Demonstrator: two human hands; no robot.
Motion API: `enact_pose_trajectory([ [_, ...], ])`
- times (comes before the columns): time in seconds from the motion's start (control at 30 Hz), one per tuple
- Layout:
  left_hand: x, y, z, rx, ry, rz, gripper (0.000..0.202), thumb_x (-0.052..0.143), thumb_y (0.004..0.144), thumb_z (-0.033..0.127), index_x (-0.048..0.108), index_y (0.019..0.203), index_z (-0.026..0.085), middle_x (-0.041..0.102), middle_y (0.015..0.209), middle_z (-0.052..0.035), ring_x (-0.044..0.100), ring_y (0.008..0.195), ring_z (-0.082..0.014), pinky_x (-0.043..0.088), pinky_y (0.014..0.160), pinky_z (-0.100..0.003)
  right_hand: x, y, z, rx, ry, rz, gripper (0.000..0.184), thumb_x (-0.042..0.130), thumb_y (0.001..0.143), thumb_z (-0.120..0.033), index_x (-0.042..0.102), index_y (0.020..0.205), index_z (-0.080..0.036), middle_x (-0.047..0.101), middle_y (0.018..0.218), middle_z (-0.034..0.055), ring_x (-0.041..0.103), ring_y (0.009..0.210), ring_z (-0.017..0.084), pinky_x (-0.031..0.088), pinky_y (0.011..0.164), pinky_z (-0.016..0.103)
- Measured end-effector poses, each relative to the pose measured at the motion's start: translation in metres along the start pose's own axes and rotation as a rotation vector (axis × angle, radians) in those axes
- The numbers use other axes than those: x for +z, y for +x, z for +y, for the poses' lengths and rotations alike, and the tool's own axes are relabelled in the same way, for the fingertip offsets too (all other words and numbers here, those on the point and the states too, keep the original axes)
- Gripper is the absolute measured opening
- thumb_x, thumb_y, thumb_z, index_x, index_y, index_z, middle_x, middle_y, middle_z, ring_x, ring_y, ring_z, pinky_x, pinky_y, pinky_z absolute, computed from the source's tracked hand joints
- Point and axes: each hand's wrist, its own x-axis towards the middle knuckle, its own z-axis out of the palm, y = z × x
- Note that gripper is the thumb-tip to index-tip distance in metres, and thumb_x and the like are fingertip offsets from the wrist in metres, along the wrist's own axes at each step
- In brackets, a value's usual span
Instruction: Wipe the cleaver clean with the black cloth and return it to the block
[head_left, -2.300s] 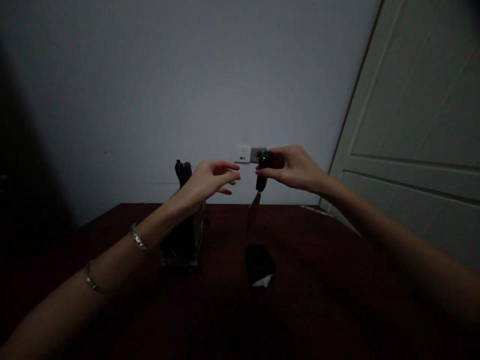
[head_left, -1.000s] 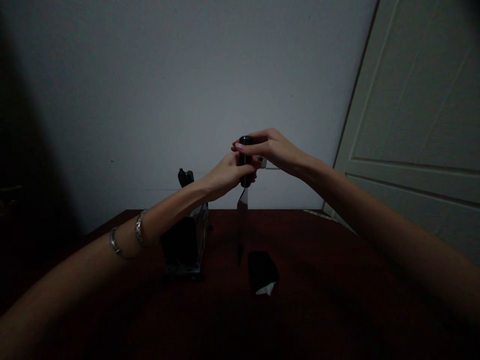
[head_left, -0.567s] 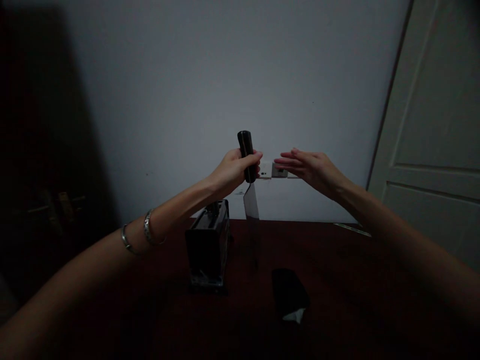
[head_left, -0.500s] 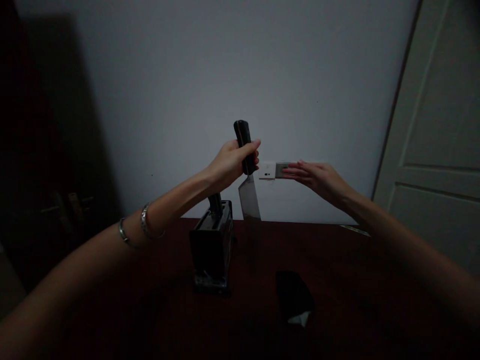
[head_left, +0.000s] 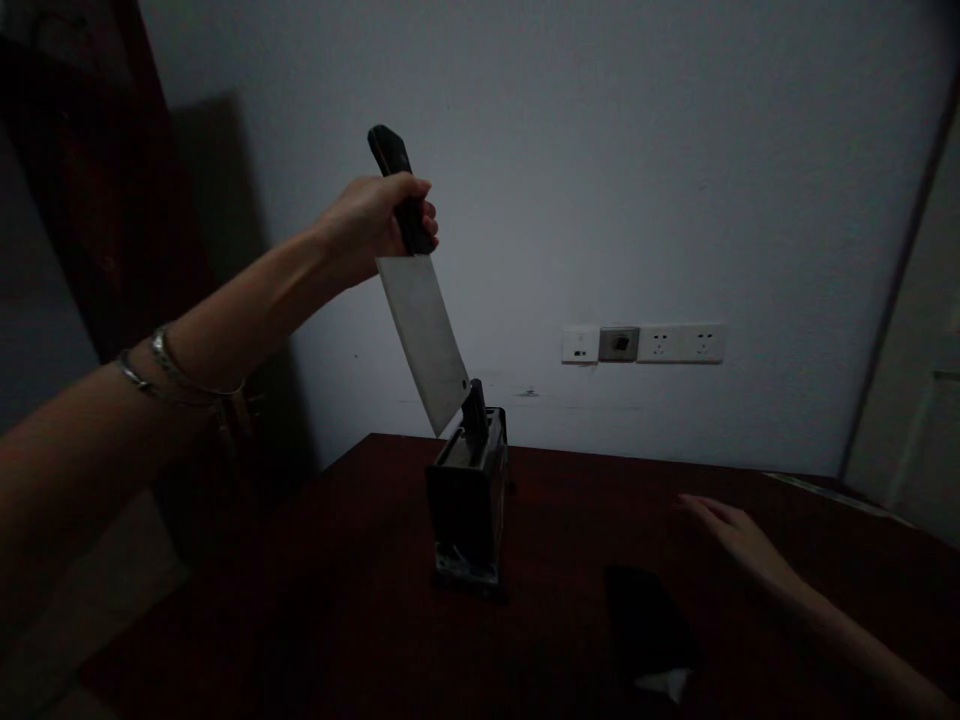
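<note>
Left hand point(head_left: 375, 220): clamped on the black handle of one cleaver point(head_left: 424, 330) at 11 o'clock, blade tilted down, tip just above the knife block point(head_left: 469, 500).
Right hand point(head_left: 731, 530): fingers apart, holding nothing, low over the worktop point(head_left: 337, 600) at 4 o'clock.
Knife block: one, centre, with one dark handle point(head_left: 474, 405) standing in it.
Dark object point(head_left: 649, 630): one, at 5 o'clock.
</note>
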Motion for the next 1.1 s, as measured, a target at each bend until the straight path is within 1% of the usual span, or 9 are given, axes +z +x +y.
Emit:
enact_pose_trajectory([
  [0.07,-0.013,0.002,-0.006,-0.023,0.034,0.028,0.013,0.044,0.079,0.011,0.044,0.068,0.017,0.049,0.055,0.0016,0.047,0.053,-0.0087,0.040,0.058,-0.025,0.009,-0.010,0.022,-0.002,-0.093,-0.044,0.050,0.042,0.072,-0.051,0.065,0.096,-0.013,0.064,0.109,0.0139,0.056,0.106,0.030,0.039,0.096,0.041],
  [0.17,-0.029,0.002,-0.019,-0.049,0.080,0.052,0.014,0.041,0.083,0.012,0.044,0.070,0.016,0.050,0.055,0.0020,0.046,0.057,-0.0069,0.038,0.063,-0.024,0.018,-0.023,0.043,0.006,-0.160,-0.091,0.052,0.040,0.072,-0.053,0.065,0.097,-0.015,0.064,0.108,0.0129,0.057,0.105,0.031,0.041,0.095,0.042],
  [0.27,-0.040,0.002,-0.035,-0.100,0.090,0.108,0.015,0.042,0.084,0.011,0.043,0.071,0.017,0.051,0.054,0.0020,0.045,0.059,-0.0073,0.038,0.065,-0.025,0.023,-0.029,0.056,-0.033,-0.177,-0.090,0.055,0.039,0.071,-0.056,0.065,0.097,-0.015,0.065,0.107,0.0124,0.058,0.103,0.031,0.042,0.093,0.042],
  [0.37,-0.048,0.003,-0.052,-0.130,0.092,0.175,0.016,0.045,0.083,0.010,0.042,0.069,0.019,0.051,0.052,0.0017,0.044,0.056,-0.0088,0.039,0.062,-0.026,0.026,-0.030,0.062,-0.069,-0.179,-0.064,0.052,0.040,0.071,-0.056,0.065,0.096,-0.017,0.066,0.105,0.0105,0.059,0.101,0.031,0.044,0.092,0.041],
  [0.53,-0.059,0.009,-0.081,-0.154,0.080,0.252,0.016,0.044,0.082,0.010,0.042,0.068,0.018,0.049,0.051,0.0011,0.045,0.050,-0.0090,0.040,0.055,-0.026,0.027,-0.030,0.065,-0.084,-0.175,-0.059,0.048,0.040,0.072,-0.053,0.065,0.096,-0.019,0.066,0.105,0.0096,0.059,0.102,0.030,0.043,0.093,0.041],
  [0.67,-0.064,0.013,-0.098,-0.159,0.056,0.268,0.014,0.045,0.080,0.010,0.043,0.068,0.017,0.049,0.052,0.0011,0.047,0.047,-0.0090,0.040,0.052,-0.025,0.028,-0.029,0.066,-0.080,-0.178,-0.073,0.049,0.039,0.072,-0.052,0.064,0.096,-0.018,0.066,0.106,0.0111,0.058,0.104,0.030,0.042,0.095,0.041],
  [0.87,-0.064,0.018,-0.112,-0.160,0.034,0.256,0.013,0.047,0.079,0.009,0.043,0.069,0.017,0.049,0.050,0.0012,0.047,0.046,-0.0090,0.040,0.051,-0.025,0.026,-0.032,0.060,-0.082,-0.194,-0.070,0.051,0.037,0.072,-0.053,0.064,0.095,-0.017,0.066,0.106,0.0111,0.057,0.104,0.030,0.043,0.094,0.041],
  [0.97,-0.062,0.020,-0.117,-0.165,0.026,0.247,0.012,0.047,0.078,0.009,0.042,0.070,0.017,0.049,0.049,0.0015,0.047,0.046,-0.0088,0.040,0.051,-0.024,0.025,-0.033,0.053,-0.077,-0.199,-0.054,0.052,0.036,0.070,-0.055,0.065,0.092,-0.017,0.066,0.104,0.0120,0.059,0.102,0.031,0.043,0.093,0.042],
  [1.1,-0.056,0.020,-0.121,-0.172,0.020,0.234,0.012,0.047,0.078,0.009,0.043,0.070,0.017,0.049,0.049,0.0011,0.047,0.046,-0.0089,0.041,0.051,-0.025,0.025,-0.034,0.048,-0.088,-0.192,-0.042,0.049,0.037,0.070,-0.054,0.066,0.089,-0.019,0.068,0.101,0.0105,0.060,0.100,0.030,0.045,0.092,0.042],
])
